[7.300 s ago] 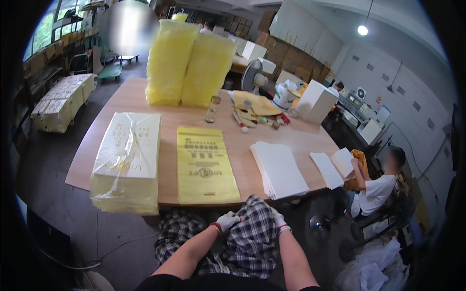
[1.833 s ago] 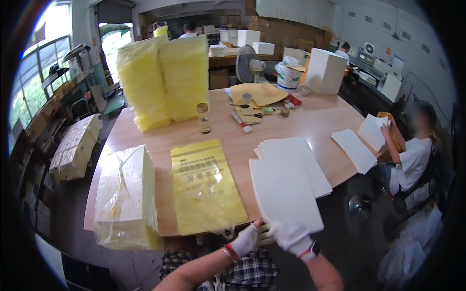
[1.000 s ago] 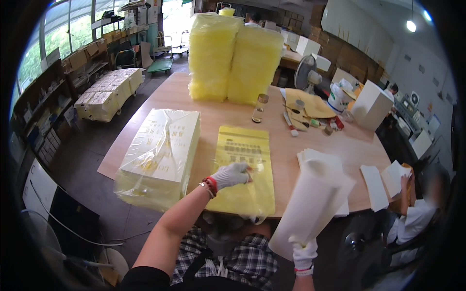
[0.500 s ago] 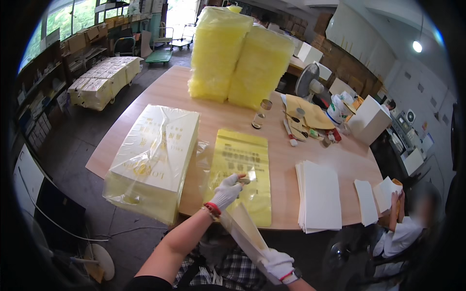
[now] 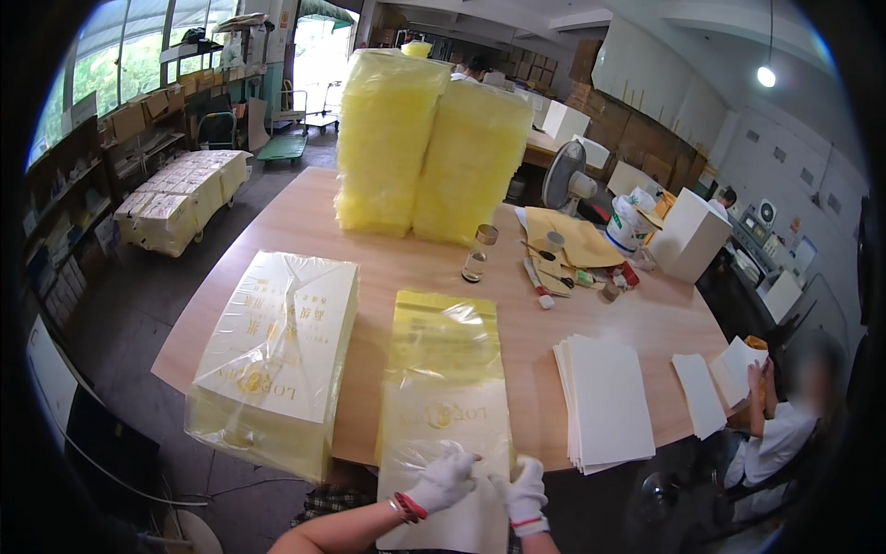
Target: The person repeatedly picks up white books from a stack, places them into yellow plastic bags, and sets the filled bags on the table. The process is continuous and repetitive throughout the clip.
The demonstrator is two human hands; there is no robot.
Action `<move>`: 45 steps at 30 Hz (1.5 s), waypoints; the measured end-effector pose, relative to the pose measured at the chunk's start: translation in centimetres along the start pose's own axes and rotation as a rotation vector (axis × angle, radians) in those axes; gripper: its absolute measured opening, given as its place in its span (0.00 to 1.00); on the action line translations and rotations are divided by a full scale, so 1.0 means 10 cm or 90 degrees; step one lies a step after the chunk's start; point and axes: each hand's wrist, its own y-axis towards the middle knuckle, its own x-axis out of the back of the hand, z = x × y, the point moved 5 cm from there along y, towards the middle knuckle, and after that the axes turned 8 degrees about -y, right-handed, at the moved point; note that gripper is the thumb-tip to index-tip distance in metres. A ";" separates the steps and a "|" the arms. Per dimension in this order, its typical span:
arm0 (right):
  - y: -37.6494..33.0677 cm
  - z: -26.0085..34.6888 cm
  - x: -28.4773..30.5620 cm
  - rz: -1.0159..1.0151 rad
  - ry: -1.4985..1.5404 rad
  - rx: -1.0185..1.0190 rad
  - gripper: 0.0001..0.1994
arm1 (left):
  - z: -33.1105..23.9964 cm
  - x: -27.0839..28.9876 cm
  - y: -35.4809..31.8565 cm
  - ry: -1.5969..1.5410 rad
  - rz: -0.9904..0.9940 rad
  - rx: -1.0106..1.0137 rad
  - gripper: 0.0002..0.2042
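A yellowish see-through plastic bag (image 5: 443, 314) lies on the table in front of me. A white card sheet (image 5: 411, 517) with gold print reaches into it, its near end over the table's front edge. My left hand (image 5: 448, 482), in a white glove, is closed on the bag's film near its mouth, above the sheet. Gloved too, my right hand (image 5: 524, 494) grips the sheet's right edge with fingers curled. To the left sits a thick stack of filled bags (image 5: 277, 342) with a gold-printed white sheet on top. A pile of white sheets (image 5: 609, 402) lies to the right.
Two tall piles of yellow bags (image 5: 383, 148) stand at the back of the table (image 5: 231, 231). Near them are a glass jar (image 5: 476, 257), scissors (image 5: 554, 280), a bucket (image 5: 630, 222) and a fan (image 5: 565, 175). A co-worker (image 5: 771, 425) sits at the right, holding paper.
The white sheet, earlier tilted low in my right hand, now lies partly inside the bag. Both hands have come close together at the table's front edge. The view has shifted.
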 end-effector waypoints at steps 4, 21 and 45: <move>0.46 0.11 -0.68 0.040 -0.144 0.068 0.27 | 0.69 -0.01 -0.29 0.269 -0.059 -0.241 0.17; -0.80 -0.31 -0.28 0.414 -0.106 0.068 0.37 | 0.80 0.42 -1.58 -0.146 -0.316 0.261 0.03; -1.16 -0.78 0.05 0.261 0.522 0.056 0.21 | 0.15 0.47 -1.83 -0.190 -0.269 -0.004 0.06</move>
